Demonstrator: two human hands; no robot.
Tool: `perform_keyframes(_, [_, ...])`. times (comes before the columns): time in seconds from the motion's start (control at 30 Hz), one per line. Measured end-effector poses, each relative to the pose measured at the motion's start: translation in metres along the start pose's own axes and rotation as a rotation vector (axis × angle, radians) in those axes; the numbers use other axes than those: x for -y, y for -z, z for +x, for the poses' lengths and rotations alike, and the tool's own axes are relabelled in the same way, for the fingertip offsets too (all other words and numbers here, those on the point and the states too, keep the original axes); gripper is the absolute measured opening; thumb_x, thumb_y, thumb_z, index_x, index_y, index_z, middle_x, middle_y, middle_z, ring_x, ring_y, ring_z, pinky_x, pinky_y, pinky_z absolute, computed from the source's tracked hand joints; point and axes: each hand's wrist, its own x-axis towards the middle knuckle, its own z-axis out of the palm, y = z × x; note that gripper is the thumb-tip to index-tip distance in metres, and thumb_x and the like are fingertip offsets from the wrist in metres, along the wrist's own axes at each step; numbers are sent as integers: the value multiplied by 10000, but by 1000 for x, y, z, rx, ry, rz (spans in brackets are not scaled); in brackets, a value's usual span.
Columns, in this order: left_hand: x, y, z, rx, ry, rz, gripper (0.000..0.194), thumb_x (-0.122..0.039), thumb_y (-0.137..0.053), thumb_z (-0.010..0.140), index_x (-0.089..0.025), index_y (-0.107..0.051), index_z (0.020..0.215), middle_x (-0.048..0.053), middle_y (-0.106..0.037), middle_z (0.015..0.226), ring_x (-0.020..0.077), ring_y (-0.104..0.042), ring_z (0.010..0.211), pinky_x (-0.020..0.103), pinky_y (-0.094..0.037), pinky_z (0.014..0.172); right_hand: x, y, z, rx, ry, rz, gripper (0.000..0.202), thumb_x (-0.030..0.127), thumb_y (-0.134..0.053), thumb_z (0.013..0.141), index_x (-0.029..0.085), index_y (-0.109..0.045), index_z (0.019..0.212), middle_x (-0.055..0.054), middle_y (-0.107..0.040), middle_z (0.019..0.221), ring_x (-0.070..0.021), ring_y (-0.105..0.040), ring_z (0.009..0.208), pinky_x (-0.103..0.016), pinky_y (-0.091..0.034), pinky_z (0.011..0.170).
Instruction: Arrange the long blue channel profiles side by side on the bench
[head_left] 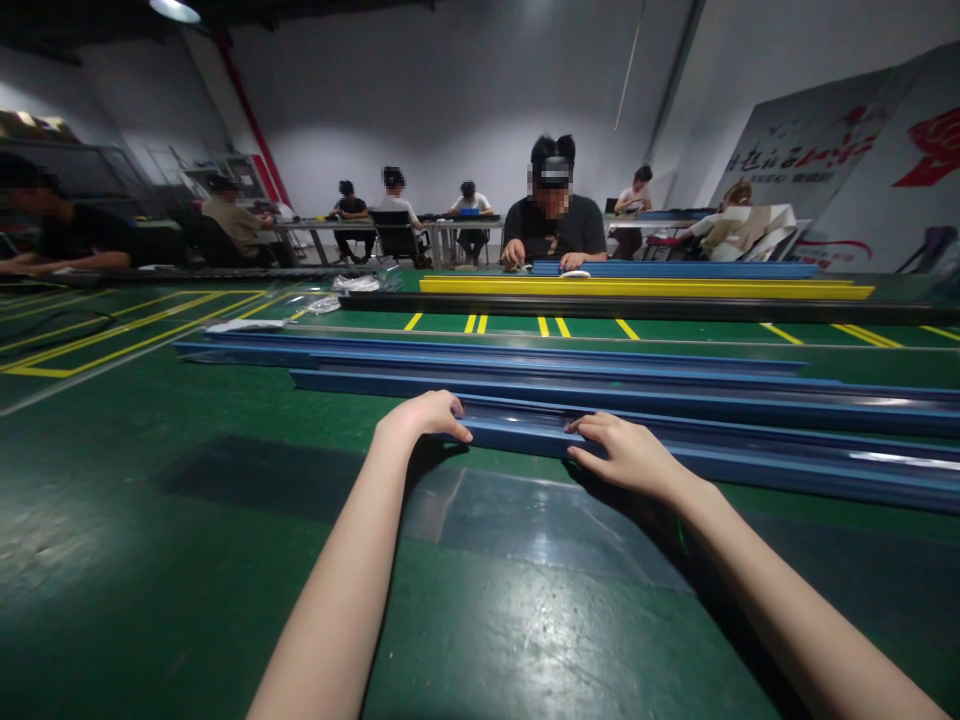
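Presently: your left hand (431, 413) and right hand (628, 452), half-curled, grip one blue rail (517, 435); uneven pulling could skew it.

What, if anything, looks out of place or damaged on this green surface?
Nothing clearly looks broken or spilled. The clear plastic by the black strip is crumpled, and the blue strips look staggered: their left ends don't line up.

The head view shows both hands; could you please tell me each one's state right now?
Left hand: holding the nearest blue rail, by its left end.
Right hand: holding the same rail, farther right.
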Motion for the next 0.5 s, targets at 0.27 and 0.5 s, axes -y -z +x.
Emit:
perform_keyframes(0.27, [-1, 2, -1, 1, 23, 52, 466, -424, -681, 606, -207, -630, 1015, 57, -645, 1082, 187, -608, 937, 200, -441, 691, 11, -2, 11, 34, -4, -19, 374, 399, -366, 850, 174, -596, 1040, -85, -605, 1087, -202, -542, 1015, -290, -420, 835])
perform_keyframes(0.5, [-1, 4, 1, 14, 48, 86, 447, -452, -680, 593, -214, -642, 969, 63, -645, 1080, 203, -606, 947, 214, -447, 678, 19, 2, 22, 92, 14, -23, 358, 416, -370, 849, 183, -622, 952, -85, -599, 1031, -192, -557, 961, -260, -422, 783])
